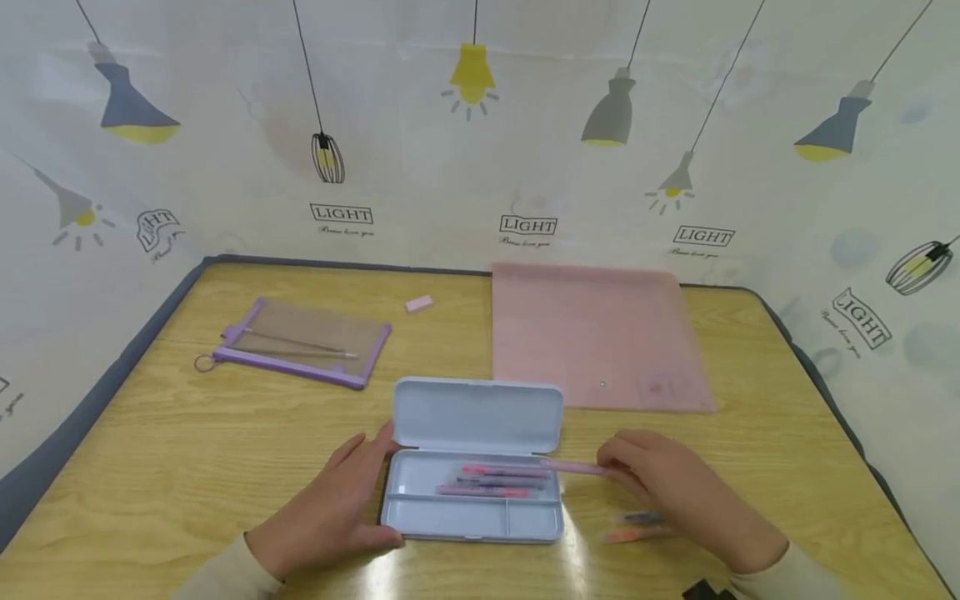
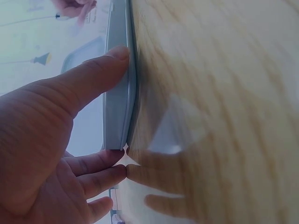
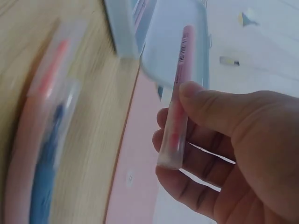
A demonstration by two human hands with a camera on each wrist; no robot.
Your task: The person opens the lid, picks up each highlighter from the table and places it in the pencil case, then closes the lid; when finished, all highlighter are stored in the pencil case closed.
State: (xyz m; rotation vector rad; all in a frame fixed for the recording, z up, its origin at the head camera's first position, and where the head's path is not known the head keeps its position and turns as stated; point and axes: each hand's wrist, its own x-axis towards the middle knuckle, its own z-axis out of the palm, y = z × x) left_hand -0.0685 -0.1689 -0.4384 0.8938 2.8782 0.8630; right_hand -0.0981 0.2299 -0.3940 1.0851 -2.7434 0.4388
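Note:
A pale blue pencil case (image 1: 478, 535) lies on the table with its lid (image 1: 477, 414) tipped back. Several highlighters (image 1: 487, 492) with clear caps rest in its long back compartment. My left hand (image 1: 330, 504) holds the case by its left end, the thumb against the front wall and the fingers at the end in the left wrist view. Between thumb and fingers, my right hand (image 1: 667, 479) pinches a pink highlighter (image 3: 183, 70), which points left over the case's right end. Near that hand lie an orange highlighter (image 3: 28, 135) and a blue one (image 3: 44, 182), partly hidden in the head view.
Behind the case, a pink translucent folder (image 1: 585, 333) covers the back right of the table (image 1: 300, 425). A purple-edged zip pouch (image 1: 315, 333) with thin sticks inside lies back left. A small pink block (image 1: 419, 303) sits between them. A lamp-print sheet (image 1: 420, 167) rises behind.

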